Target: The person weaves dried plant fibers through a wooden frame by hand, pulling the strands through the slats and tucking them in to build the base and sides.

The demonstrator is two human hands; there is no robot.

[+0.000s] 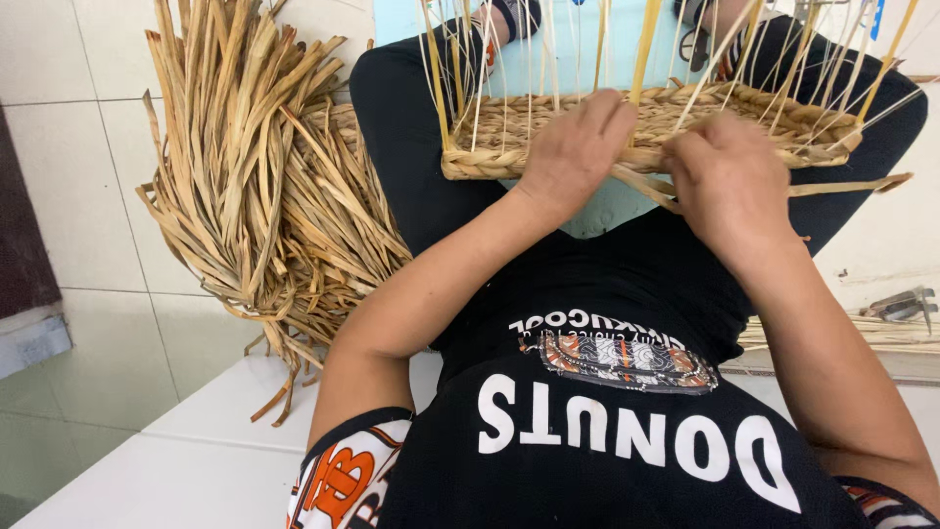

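On the lap, at 12 o'clock, sat the half-woven basket [627, 132], thin upright stakes rising from its braided rim. Left hand [578, 147] pressed the near wall, fingers together, curled over the weave. Right hand [729, 176] had its fingers clamped on a flat straw strand [842, 186]. Dried straw pile [264, 186] lay at 9 o'clock. Judged mid-row weaving; next move needed the strand threaded between stakes, kept taut.
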